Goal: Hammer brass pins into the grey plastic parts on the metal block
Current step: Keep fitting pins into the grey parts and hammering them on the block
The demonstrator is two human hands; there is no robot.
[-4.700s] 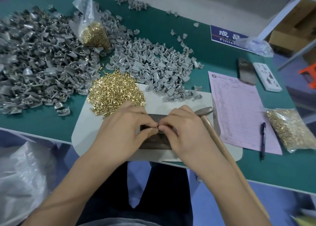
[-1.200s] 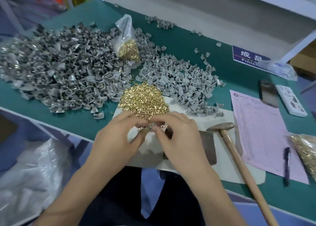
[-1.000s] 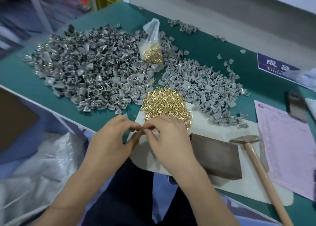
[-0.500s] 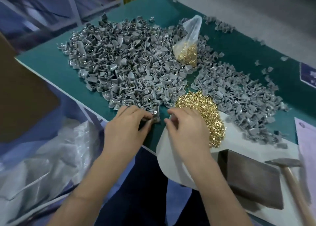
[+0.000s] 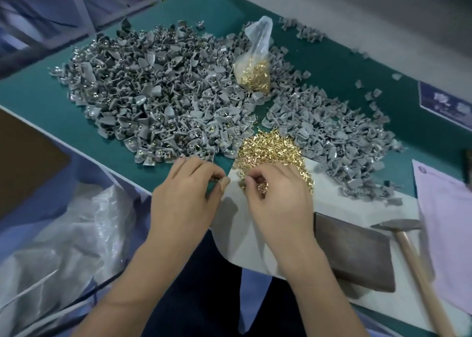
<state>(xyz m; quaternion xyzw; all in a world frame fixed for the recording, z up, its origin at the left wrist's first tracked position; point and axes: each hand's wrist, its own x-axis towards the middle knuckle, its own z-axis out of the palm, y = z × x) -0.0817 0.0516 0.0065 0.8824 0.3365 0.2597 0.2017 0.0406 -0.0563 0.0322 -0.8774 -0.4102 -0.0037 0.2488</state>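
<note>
The right hand curls its fingers into the near edge of the loose brass pins, picking among them, while the left hand just beside it is pinched shut, contents unclear, and the metal block and hammer lie untouched on the bench to the right.

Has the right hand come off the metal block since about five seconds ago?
Yes. The right hand has gone left and away from the metal block to the loose brass pins, its fingertips curled into the pile's near edge.
</note>
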